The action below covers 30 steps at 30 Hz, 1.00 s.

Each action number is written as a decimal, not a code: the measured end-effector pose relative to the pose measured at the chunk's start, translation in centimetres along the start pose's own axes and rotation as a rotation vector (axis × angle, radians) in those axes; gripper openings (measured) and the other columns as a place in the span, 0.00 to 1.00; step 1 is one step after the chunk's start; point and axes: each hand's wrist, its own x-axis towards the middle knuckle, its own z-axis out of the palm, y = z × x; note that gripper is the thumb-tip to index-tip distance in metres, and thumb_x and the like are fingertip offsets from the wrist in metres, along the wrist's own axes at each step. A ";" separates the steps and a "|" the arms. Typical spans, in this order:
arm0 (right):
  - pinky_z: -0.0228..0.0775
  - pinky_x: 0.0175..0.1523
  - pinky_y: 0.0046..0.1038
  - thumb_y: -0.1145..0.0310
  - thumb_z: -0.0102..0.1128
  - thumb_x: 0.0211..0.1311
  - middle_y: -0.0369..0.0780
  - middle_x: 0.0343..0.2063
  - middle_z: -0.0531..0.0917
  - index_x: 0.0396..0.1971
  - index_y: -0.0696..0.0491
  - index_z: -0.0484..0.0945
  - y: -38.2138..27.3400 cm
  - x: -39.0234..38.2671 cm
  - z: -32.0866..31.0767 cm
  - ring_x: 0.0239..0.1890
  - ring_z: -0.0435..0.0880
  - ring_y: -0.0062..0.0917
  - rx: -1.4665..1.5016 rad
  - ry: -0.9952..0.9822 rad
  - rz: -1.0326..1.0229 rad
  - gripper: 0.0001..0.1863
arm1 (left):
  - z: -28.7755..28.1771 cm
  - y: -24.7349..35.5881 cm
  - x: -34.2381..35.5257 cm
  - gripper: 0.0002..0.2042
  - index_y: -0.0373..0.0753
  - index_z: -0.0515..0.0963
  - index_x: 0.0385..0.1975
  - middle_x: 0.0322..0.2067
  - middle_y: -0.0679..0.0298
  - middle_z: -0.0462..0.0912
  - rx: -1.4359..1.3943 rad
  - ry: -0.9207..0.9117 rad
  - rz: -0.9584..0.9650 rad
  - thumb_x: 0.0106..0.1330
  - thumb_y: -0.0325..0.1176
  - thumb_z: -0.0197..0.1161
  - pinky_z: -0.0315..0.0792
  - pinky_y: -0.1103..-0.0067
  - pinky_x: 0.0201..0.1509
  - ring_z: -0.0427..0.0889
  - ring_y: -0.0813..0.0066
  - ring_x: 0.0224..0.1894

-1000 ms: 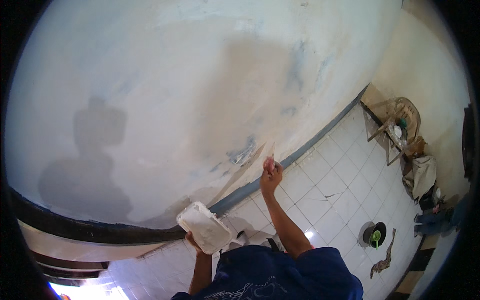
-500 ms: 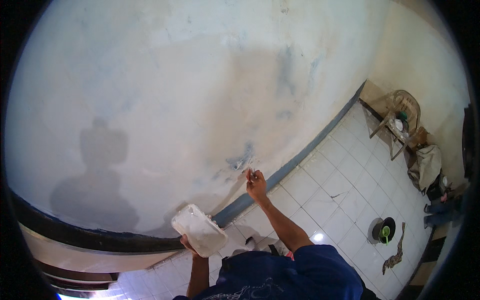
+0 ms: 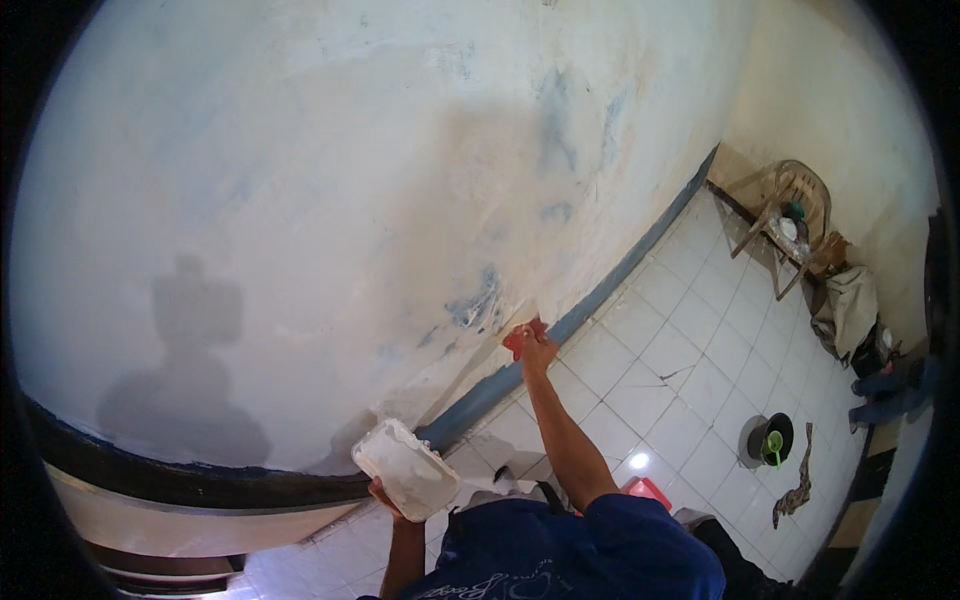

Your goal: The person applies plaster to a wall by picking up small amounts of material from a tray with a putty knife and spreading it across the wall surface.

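Note:
My left hand (image 3: pixel 385 498) is closed on the near edge of a white rectangular tub (image 3: pixel 410 472), smeared inside with white paste. The tub is tilted and sits close to the base of the wall. With my right arm stretched forward, my right hand (image 3: pixel 540 352) grips a red putty spreader (image 3: pixel 514 342) whose edge lies against the low part of the wall, just above the blue skirting band (image 3: pixel 588 312). Left of the spreader, a rough patch (image 3: pixel 478 302) of white streaks over blue shows on the pale wall (image 3: pixel 330 230).
A plastic chair (image 3: pixel 797 205) with things on it stands in the far right corner, beside a draped cloth (image 3: pixel 852 310). On the white tiled floor (image 3: pixel 640 410) are a black bucket (image 3: pixel 780 430) with a green dipper (image 3: pixel 774 447), a twisted rag (image 3: pixel 795 495) and a red object (image 3: pixel 648 490). Another person's legs (image 3: pixel 885 395) show far right.
My right hand has moved right and slightly down along the wall, and the red spreader now shows clearly. The tub has shifted slightly right and down; the whole view has shifted a little.

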 end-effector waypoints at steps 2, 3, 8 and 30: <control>0.66 0.21 0.23 0.74 0.62 0.56 0.38 0.15 0.78 0.22 0.60 0.79 0.0 0.8 1.3 0.20 0.79 0.19 -0.139 0.043 0.012 0.06 | -0.5 0.3 0.2 0.50 0.46 0.54 0.69 0.58 0.42 0.66 0.014 0.017 0.009 0.47 0.65 0.63 0.69 0.39 0.52 0.73 0.41 0.54; 0.66 0.20 0.23 0.75 0.61 0.56 0.39 0.14 0.78 0.21 0.60 0.79 0.0 1.1 1.8 0.19 0.79 0.19 -0.281 0.083 0.024 0.07 | -0.8 0.3 0.2 0.50 0.46 0.54 0.69 0.58 0.42 0.66 0.018 0.016 0.008 0.47 0.65 0.63 0.69 0.39 0.52 0.73 0.41 0.54; 0.66 0.17 0.25 0.72 0.60 0.61 0.39 0.12 0.77 0.18 0.60 0.75 -3.3 -0.8 4.7 0.15 0.77 0.21 -0.055 -0.001 0.019 0.13 | -2.8 -0.3 0.3 0.49 0.45 0.55 0.69 0.58 0.38 0.66 -0.043 0.050 0.089 0.47 0.62 0.65 0.71 0.43 0.53 0.73 0.37 0.54; 0.70 0.30 0.27 0.78 0.61 0.58 0.43 0.31 0.78 0.33 0.60 0.81 0.5 -2.5 5.2 0.30 0.78 0.30 -0.296 0.163 -0.765 0.04 | -3.1 -0.1 0.7 0.49 0.44 0.57 0.68 0.56 0.42 0.71 -0.027 0.100 0.052 0.47 0.64 0.63 0.72 0.47 0.54 0.74 0.42 0.54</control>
